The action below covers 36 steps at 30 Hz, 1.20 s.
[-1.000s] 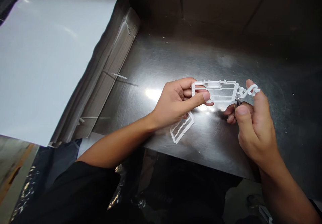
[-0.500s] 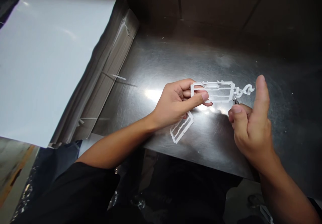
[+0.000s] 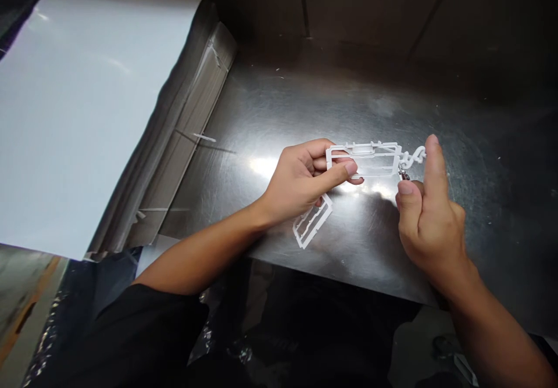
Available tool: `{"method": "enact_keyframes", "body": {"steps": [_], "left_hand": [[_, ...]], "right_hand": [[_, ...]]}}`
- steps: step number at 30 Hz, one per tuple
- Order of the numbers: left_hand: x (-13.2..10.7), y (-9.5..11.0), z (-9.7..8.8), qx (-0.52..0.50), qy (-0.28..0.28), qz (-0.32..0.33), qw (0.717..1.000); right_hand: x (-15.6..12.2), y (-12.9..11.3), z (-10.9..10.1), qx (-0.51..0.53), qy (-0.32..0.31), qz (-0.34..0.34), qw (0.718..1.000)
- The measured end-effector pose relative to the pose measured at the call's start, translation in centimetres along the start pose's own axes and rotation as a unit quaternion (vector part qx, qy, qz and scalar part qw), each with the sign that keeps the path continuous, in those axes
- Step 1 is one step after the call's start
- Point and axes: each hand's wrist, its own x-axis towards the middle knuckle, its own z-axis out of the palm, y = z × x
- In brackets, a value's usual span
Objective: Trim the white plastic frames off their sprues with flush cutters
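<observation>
My left hand point(image 3: 300, 176) pinches a white plastic frame point(image 3: 383, 172) between thumb and fingers, over the metal table. At the frame's right end sits a curly white plastic piece point(image 3: 412, 158). A second white plastic frame point(image 3: 317, 226) hangs tilted below the same hand, its upper end hidden by it. My right hand point(image 3: 429, 219) is closed around a small metal-tipped tool point(image 3: 404, 175); only the tip shows, at the frame's lower right corner. Its index finger points up beside the curly piece, and I cannot tell whether they touch.
A tall stack of large white sheets point(image 3: 100, 103) stands on the left, with thin strips sticking out of its side. Under my hands lies a scratched metal table point(image 3: 279, 109) with small white scraps. A dark wall point(image 3: 357, 4) rises behind it.
My right hand has shifted slightly left, and its raised index finger is now closer to the curly piece. The view has moved a little; my left hand's hold looks the same.
</observation>
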Motion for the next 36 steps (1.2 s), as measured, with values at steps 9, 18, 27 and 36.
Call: {"method": "enact_keyframes", "body": {"steps": [9,18,27,36], "left_hand": [[1.4,0.6,-0.7,-0.184,-0.072,-0.087,0.976],[1.4,2.1,-1.3,-0.454,-0.183,-0.289,0.822],[1.1,1.0,-1.1,-0.502,-0.34,-0.34,0.719],[1.0,0.3,-1.3,-0.528,-0.302,-0.365,0.705]], "right_hand": [[1.2,1.3,0.0,0.083,0.03,0.037,0.995],[1.8,2.2,0.2,-0.028,-0.031,0.026,0.999],[1.9,2.6,0.5,-0.068,-0.06,0.056,0.994],[1.4,0.5,0.2,-0.071,-0.072,0.05,0.994]]}}
